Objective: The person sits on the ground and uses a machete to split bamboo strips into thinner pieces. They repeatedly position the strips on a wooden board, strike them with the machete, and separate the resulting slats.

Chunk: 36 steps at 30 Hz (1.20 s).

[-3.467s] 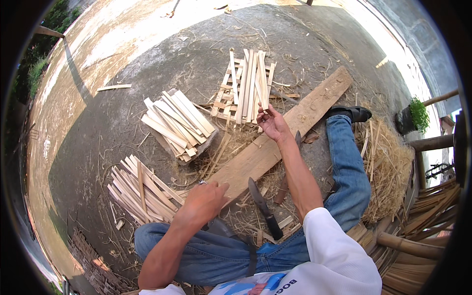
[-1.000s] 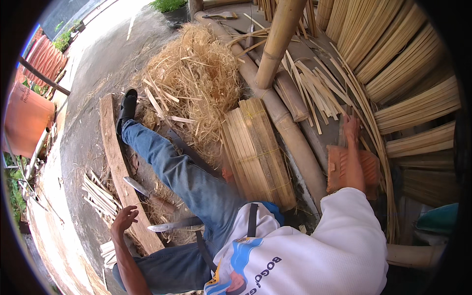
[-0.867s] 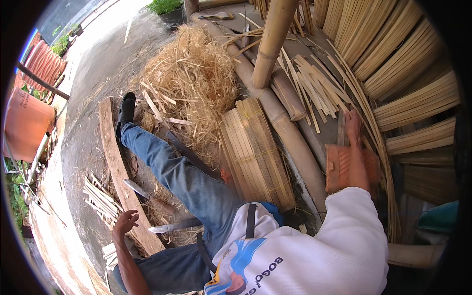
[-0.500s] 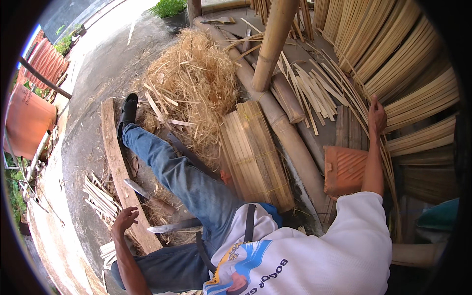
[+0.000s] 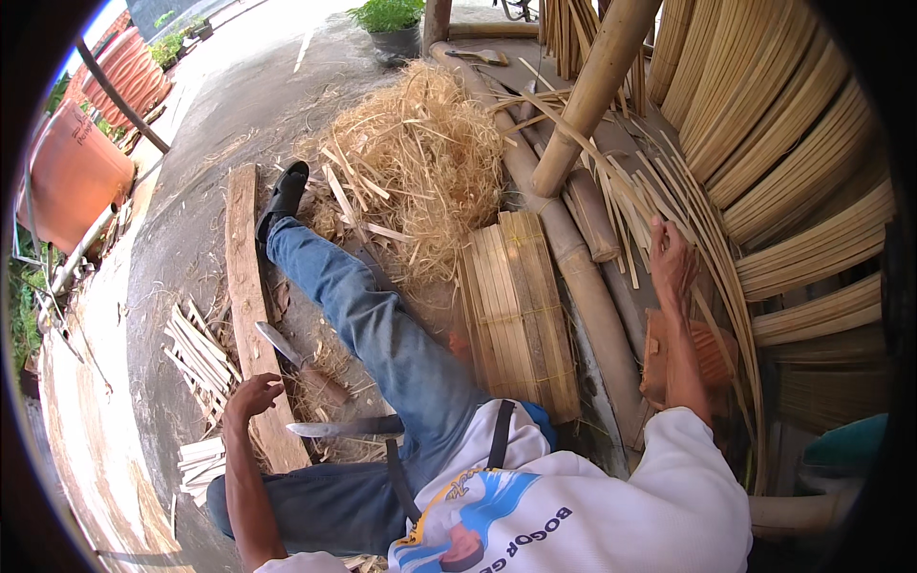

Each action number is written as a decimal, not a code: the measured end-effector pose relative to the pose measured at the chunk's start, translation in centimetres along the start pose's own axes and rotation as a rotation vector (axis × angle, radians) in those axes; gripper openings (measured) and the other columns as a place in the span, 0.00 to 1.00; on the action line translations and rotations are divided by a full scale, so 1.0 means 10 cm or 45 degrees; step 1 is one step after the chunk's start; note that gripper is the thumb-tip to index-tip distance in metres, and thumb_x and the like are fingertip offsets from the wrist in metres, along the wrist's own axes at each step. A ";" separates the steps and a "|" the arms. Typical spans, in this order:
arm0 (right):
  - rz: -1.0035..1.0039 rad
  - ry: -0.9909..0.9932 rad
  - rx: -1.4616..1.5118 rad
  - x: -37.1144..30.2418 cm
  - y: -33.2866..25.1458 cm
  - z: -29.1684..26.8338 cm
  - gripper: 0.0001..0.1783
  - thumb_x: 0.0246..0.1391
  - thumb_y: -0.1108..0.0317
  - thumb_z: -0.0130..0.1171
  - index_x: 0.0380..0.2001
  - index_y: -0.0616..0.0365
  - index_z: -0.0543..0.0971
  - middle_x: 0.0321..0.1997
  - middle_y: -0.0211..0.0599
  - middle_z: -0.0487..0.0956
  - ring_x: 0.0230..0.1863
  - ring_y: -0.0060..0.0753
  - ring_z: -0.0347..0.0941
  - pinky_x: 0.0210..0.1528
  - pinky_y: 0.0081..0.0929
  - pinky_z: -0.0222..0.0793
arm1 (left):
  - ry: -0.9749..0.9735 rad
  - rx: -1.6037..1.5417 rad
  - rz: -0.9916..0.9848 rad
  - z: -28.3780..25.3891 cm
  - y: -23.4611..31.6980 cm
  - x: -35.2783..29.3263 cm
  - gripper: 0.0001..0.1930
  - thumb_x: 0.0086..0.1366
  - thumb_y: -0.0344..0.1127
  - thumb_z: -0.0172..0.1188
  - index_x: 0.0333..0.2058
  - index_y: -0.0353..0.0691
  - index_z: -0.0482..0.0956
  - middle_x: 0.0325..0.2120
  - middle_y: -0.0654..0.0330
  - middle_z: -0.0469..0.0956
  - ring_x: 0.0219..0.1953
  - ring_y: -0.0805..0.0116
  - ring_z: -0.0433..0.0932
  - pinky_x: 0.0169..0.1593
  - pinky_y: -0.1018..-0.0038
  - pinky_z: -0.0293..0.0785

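I see right hand (image 5: pixel 671 256) stretched back, fingers spread among loose bamboo strips (image 5: pixel 626 205), clamped on nothing. Left hand (image 5: pixel 250 395) loosely curled, empty, rests on plank (image 5: pixel 246 286), likely bracing the twist; knife (image 5: pixel 349 427) lies on lap.

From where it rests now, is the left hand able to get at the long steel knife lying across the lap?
Probably yes. The left hand rests on the long wooden plank, apart from the long steel knife, whose blade tip points toward it, with nothing lying between them.

Plank (image 5: pixel 250 315) is lying left of the outstretched leg (image 5: pixel 368 315), straw pile (image 5: pixel 420 162) sitting beyond it, bundled slats (image 5: pixel 516 315) lying right, bamboo poles (image 5: pixel 573 277) lying further right.
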State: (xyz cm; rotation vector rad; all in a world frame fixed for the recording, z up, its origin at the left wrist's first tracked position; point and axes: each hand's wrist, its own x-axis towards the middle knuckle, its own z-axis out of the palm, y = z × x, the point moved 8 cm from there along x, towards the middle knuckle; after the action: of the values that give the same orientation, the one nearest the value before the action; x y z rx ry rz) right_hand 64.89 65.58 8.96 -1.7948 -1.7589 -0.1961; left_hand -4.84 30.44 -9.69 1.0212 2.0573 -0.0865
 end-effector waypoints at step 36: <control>-0.811 -1.613 0.849 -3.65 -7.41 1.84 0.25 0.62 0.44 0.59 0.46 0.57 0.82 0.46 0.45 0.84 0.51 0.48 0.81 0.51 0.45 0.75 | 0.472 -2.001 0.837 0.53 1.03 -0.37 0.24 0.72 0.43 0.60 0.59 0.34 0.71 0.47 0.55 0.79 0.47 0.67 0.79 0.50 0.70 0.77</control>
State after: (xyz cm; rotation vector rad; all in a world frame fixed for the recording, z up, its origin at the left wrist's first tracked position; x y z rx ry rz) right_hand -14.67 38.62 -0.88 -0.7455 -2.6744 1.3847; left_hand 6.91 32.99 -7.79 0.5510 1.2502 1.8187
